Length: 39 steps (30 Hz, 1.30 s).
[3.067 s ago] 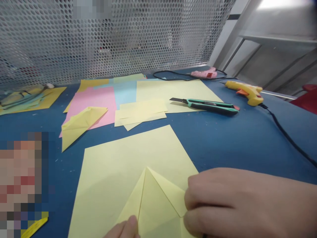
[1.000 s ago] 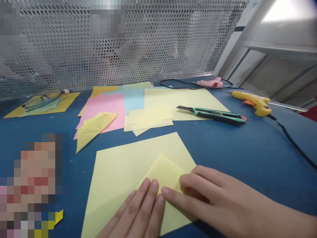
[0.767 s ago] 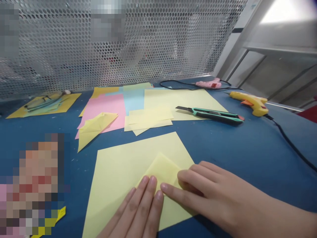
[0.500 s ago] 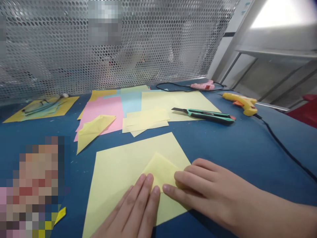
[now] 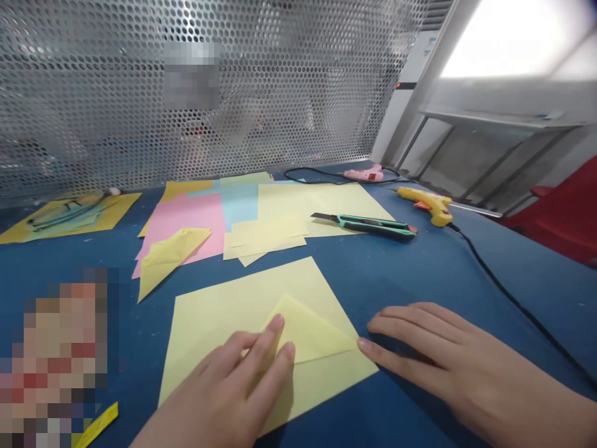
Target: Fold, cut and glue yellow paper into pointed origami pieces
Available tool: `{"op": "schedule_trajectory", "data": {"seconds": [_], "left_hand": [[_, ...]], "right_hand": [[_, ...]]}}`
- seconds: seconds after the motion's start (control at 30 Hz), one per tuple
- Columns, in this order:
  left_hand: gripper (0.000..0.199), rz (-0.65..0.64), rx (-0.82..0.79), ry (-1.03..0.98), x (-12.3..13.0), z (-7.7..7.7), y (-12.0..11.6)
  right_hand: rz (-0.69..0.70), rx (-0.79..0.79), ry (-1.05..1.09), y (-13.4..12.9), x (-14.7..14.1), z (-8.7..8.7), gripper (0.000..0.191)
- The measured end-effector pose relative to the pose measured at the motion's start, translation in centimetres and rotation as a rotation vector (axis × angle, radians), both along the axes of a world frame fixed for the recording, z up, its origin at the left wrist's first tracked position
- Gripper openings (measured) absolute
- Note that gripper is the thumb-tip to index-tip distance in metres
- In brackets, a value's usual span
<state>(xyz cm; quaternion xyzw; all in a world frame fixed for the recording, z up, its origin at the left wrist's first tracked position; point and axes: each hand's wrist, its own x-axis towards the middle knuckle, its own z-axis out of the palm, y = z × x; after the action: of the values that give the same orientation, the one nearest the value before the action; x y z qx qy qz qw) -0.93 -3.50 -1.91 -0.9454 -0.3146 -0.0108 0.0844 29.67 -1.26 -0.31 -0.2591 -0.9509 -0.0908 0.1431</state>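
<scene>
A small yellow paper folded into a triangle (image 5: 310, 333) lies on a larger pale yellow sheet (image 5: 205, 317), its peak pointing away from me. My left hand (image 5: 237, 379) rests on the triangle's left part, fingers apart and pressing it down; that end is hidden under the hand. At the triangle's right tip is my right hand (image 5: 433, 354), fingers stretched out, one fingertip touching or very near the tip and the sheet's right edge. Neither hand grips anything.
Behind lie a folded yellow paper (image 5: 170, 255), pink sheet (image 5: 200, 218), small cream papers (image 5: 268, 233), and a cutter (image 5: 373, 225) with its blade out. Glue guns, yellow (image 5: 431, 204) and pink (image 5: 366, 173), trail cords. A perforated metal screen (image 5: 261, 81) stands behind.
My right hand has slid right, off the triangle's middle to its tip, uncovering its right side. My left hand's fingers have bent and spread. The view has shifted slightly.
</scene>
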Motion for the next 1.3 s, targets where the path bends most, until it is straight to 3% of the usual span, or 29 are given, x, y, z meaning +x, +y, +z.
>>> {"op": "schedule_trajectory", "data": {"seconds": [0.13,0.23,0.33,0.5,0.6,0.77,0.87,1.0,1.17,1.3], "left_hand": [[0.072,-0.006,-0.03,-0.183,-0.4,0.1,1.2],[0.047,0.044,-0.141,-0.218,-0.4,0.5,1.8],[0.027,0.076,-0.179,-0.242,-0.2,1.0,2.3],[0.021,0.18,-0.257,-0.327,-0.1,0.9,2.5],[0.022,0.267,-0.432,-0.411,-0.3,0.8,2.4],[0.023,0.409,-0.652,-0.51,-0.8,1.0,2.7],[0.017,0.44,-0.667,-0.55,-0.9,1.1,3.0],[0.024,0.418,-0.613,-0.552,-0.9,1.2,3.0],[0.032,0.288,-0.393,-0.512,-0.7,1.2,2.5],[0.033,0.195,-0.259,-0.424,-0.6,1.5,2.5]], "right_hand": [[-0.083,-0.176,0.129,0.7,-1.7,0.3,0.043],[-0.139,-0.34,0.185,2.2,-3.5,0.3,0.032],[-0.144,-0.451,0.152,4.0,-5.2,-0.2,0.039],[-0.071,-0.419,0.198,5.6,-7.1,-1.6,0.04],[-0.036,-0.383,0.178,5.7,-7.3,-2.0,0.036],[-0.083,-0.508,0.194,5.7,-7.0,-1.7,0.046],[-0.068,-0.612,0.265,5.9,-6.8,-1.4,0.036],[-0.125,-0.75,0.364,5.9,-6.7,-1.2,0.019],[-0.241,-0.916,0.453,5.6,-7.0,-0.9,0.015],[-0.232,-0.886,0.467,5.4,-7.0,-0.7,0.006]]}}
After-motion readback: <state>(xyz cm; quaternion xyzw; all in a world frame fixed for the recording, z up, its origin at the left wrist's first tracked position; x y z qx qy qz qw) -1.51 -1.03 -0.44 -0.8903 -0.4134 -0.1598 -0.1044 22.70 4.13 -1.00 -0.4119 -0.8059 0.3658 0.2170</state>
